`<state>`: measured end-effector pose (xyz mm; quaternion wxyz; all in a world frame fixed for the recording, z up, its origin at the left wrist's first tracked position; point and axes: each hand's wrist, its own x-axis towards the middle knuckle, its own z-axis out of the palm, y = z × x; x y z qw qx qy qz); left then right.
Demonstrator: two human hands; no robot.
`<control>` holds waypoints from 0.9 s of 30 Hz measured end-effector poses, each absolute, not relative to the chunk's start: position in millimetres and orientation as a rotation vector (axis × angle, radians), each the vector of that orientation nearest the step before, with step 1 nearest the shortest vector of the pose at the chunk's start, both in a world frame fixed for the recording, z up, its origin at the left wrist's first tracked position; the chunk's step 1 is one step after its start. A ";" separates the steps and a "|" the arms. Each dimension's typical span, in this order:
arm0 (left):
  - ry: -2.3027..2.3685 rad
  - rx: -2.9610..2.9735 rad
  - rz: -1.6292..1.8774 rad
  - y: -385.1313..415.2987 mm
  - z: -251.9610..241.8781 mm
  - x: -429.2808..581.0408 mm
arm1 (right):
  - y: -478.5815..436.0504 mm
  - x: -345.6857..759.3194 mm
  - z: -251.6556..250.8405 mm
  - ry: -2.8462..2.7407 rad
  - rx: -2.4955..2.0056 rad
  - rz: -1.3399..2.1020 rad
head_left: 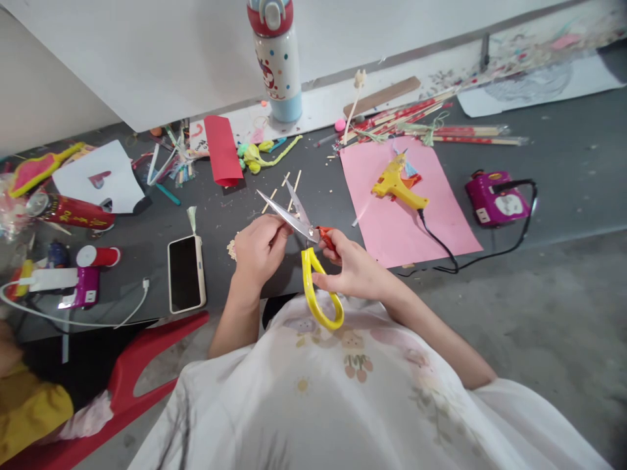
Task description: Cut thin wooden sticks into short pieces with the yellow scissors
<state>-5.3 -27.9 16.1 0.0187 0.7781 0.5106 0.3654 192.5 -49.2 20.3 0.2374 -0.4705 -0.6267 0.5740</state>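
My right hand (353, 266) is wrapped round the handles of a pair of scissors (290, 219). One handle loop is yellow and hangs below the hand; the other, orange-red, is mostly covered by my fingers. The silver blades stand apart and point up and to the left. Close to the blades, my left hand (258, 251) has thumb and fingers pinched together, and whatever they hold is hidden. Just beyond the blades, several thin wooden sticks (275, 193) lie on the dark table. Beside my left hand is a small heap of pale bits (232, 249).
A yellow glue gun (398, 186) rests on pink paper (431, 238), its cord running to a purple power block (497, 199). A bottle (279, 72) stands behind. To the left lie a phone (186, 274), a red can (73, 212) and a red chair (127, 372); a person's yellow sleeve (34, 421) shows.
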 end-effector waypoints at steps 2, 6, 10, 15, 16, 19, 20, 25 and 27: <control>1.581 2.419 1.141 -27.8 16.2 -5.2 | -49.0 192.3 20.3 -1.711 -1.292 1.576; 1.561 2.424 1.148 -27.8 16.9 -5.2 | -48.3 191.9 20.3 -1.707 -1.295 1.599; 1.586 2.425 1.090 -27.2 17.3 -5.6 | -47.0 192.1 20.4 -1.703 -1.298 1.610; 1.571 2.443 1.056 -25.0 17.2 -5.5 | -45.5 192.7 17.2 -1.679 -1.296 1.657; 1.568 2.439 1.055 -24.5 17.2 -5.3 | -45.4 192.7 16.1 -1.671 -1.294 1.669; 1.563 2.419 1.046 -23.4 17.4 -4.8 | -45.6 192.7 13.9 -1.653 -1.292 1.690; 1.564 2.416 1.040 -23.2 17.4 -4.7 | -45.6 192.7 13.7 -1.651 -1.294 1.689; 1.559 2.416 1.019 -21.1 15.4 -6.6 | -45.1 192.7 16.6 -1.674 -1.321 1.668; 1.555 2.413 0.992 -19.0 13.7 -8.2 | -44.8 192.6 17.1 -1.687 -1.339 1.668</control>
